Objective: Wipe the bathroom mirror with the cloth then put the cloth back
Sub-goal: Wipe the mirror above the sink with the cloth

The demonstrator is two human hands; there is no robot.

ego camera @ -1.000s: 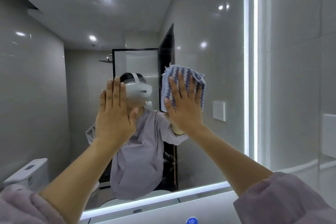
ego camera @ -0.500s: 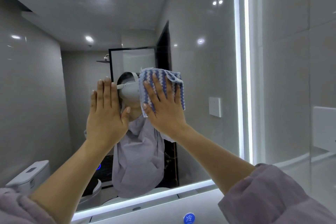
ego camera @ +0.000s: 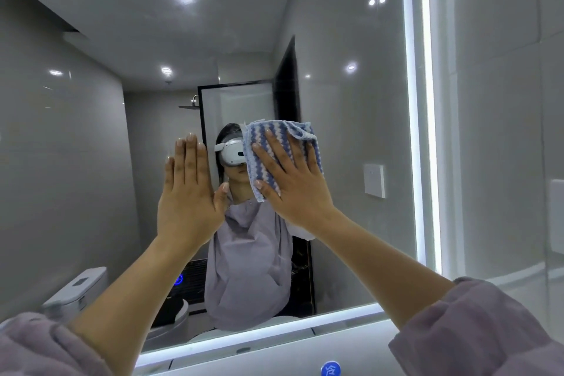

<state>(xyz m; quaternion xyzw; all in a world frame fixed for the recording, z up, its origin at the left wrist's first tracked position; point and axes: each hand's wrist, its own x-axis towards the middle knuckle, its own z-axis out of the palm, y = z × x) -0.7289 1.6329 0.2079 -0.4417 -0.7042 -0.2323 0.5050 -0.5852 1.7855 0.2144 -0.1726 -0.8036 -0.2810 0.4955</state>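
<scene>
The bathroom mirror (ego camera: 351, 137) fills most of the view, with lit strips along its right and bottom edges. A blue-and-white striped cloth (ego camera: 276, 139) is pressed flat against the glass near the middle. My right hand (ego camera: 290, 180) lies spread over the cloth, fingers pointing up, holding it against the mirror. My left hand (ego camera: 189, 189) rests flat on the glass just to the left, fingers together and pointing up, with nothing in it. Both forearms reach up from the lower corners in rolled lilac sleeves.
A white ledge (ego camera: 274, 357) with a blue round button (ego camera: 330, 369) runs under the mirror. Grey tiled wall (ego camera: 503, 131) stands to the right of the lit edge. The mirror reflects a toilet (ego camera: 76, 293), a glass shower screen and ceiling lights.
My right hand slid the cloth left across the glass, from right of the reflected head to partly over it, then stayed about there. The left hand has stayed flat on the mirror.
</scene>
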